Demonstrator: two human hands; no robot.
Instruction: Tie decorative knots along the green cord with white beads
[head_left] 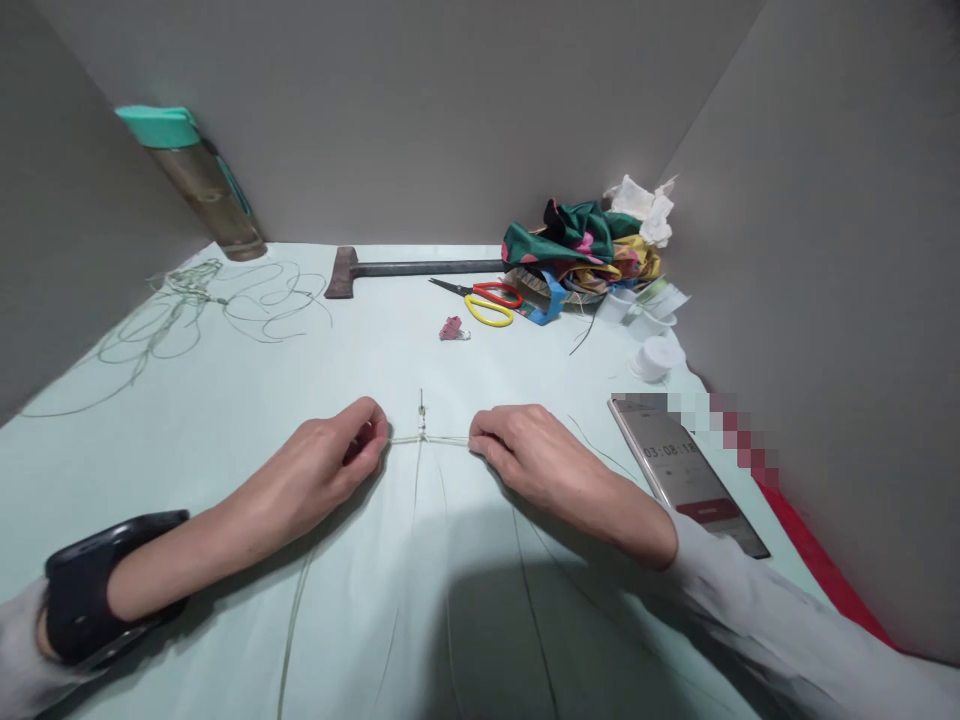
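Note:
My left hand and my right hand rest on a pale green table, fingers pinched closed. Between them a thin pale cord is stretched taut, each hand gripping one end. A small knot sits at the cord's middle, with a short tail sticking up. More strands of the cord trail from the knot and the hands toward me across the table. A dark band is on my left wrist.
A loose tangle of cord lies far left by a bottle with a teal lid. At the back lie a hammer-like tool, red-and-yellow scissors, a pink clip and a fabric pile. A phone lies right.

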